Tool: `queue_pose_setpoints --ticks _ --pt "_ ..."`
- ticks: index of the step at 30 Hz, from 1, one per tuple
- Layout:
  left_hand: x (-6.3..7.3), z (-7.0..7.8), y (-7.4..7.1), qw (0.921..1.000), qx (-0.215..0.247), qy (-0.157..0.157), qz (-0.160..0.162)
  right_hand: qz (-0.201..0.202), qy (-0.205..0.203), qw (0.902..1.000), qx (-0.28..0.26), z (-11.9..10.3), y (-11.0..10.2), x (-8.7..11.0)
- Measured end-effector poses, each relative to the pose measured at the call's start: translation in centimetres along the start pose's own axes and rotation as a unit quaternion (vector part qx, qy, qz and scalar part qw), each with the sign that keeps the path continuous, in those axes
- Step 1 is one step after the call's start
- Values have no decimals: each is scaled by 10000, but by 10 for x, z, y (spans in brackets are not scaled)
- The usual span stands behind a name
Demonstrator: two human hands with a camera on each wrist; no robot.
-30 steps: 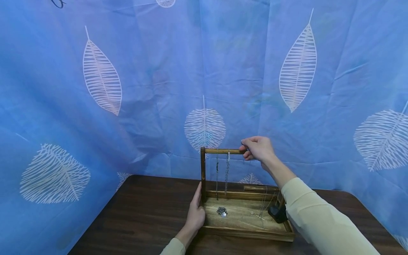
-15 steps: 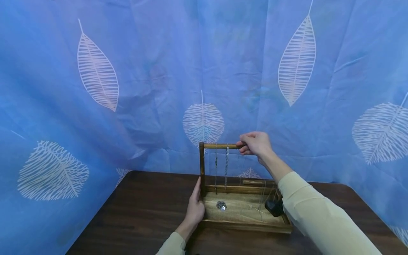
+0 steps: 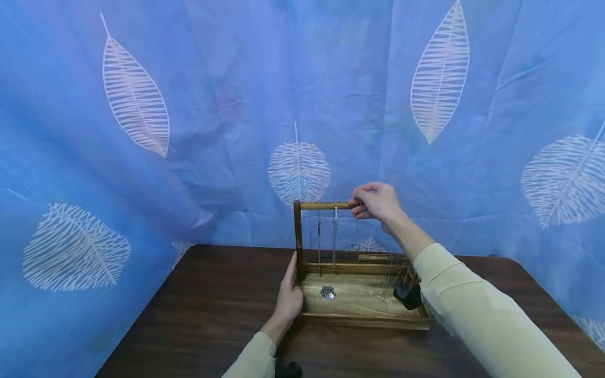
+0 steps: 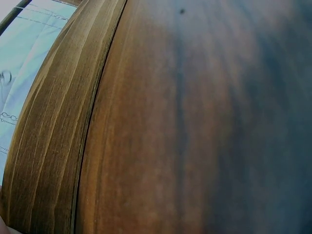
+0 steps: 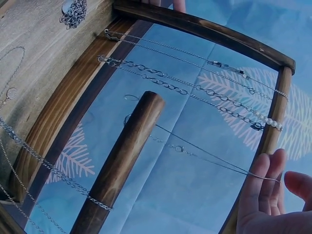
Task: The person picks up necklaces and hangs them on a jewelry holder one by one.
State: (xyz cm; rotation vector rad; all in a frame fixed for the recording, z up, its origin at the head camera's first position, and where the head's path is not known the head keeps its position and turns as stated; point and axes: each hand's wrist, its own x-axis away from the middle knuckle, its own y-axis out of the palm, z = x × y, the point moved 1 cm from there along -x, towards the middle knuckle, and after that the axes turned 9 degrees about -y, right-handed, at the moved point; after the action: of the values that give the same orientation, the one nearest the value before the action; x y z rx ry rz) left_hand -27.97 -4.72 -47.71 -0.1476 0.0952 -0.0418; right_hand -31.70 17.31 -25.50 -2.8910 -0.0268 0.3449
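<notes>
A wooden jewelry stand point(image 3: 364, 319) with a tray base stands on the table. My left hand point(image 3: 288, 300) rests against its left side, fingers straight along the upright point(image 3: 298, 236). At the top bar point(image 3: 323, 206), my right hand point(image 3: 375, 202) pinches a thin silver necklace point(image 5: 212, 151); a small ring-shaped pendant point(image 3: 355, 246) hangs low on it. Two other necklaces hang from the bar to its left: a thin one point(image 3: 319, 236) and a thicker chain with pearl-like beads point(image 3: 335, 236). In the tray lies a bunched chain point(image 3: 327, 292) with a round silver pendant.
A lower, shorter bar point(image 5: 129, 146) carries more fine chains point(image 3: 388, 275) on the right. A black object point(image 3: 407, 296) shows beside the right sleeve point(image 3: 472, 299). Behind the dark table point(image 3: 212, 304) hangs a blue leaf-print cloth point(image 3: 227, 131).
The head view has tilted down, so the scene sits higher. My right hand has shifted slightly left along the top bar, and the hanging pendant now shows below it. My left hand stays in place.
</notes>
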Motion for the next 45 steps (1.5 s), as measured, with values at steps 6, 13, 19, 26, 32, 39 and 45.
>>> queue_pose_setpoints --ticks 6,13,19,26,32,39,45 --pt "-4 0 3 10000 23 -10 -56 -71 73 9999 85 0 -2 0" --pt "-6 3 3 10000 49 11 -79 -81 89 9996 252 3 1 4" --pt "6 23 0 9998 171 -33 -59 -239 27 9990 389 8 5 7" --pt "13 36 -3 9997 230 -79 -73 -323 -17 9985 438 14 8 11" --pt "14 37 -3 9998 110 -61 -121 -335 -132 9972 653 17 8 11" --pt "18 39 -2 9998 185 -42 -34 -268 -342 9959 799 20 8 13" --pt "19 39 -1 9998 184 -105 -27 -295 -653 9914 1099 20 7 18"
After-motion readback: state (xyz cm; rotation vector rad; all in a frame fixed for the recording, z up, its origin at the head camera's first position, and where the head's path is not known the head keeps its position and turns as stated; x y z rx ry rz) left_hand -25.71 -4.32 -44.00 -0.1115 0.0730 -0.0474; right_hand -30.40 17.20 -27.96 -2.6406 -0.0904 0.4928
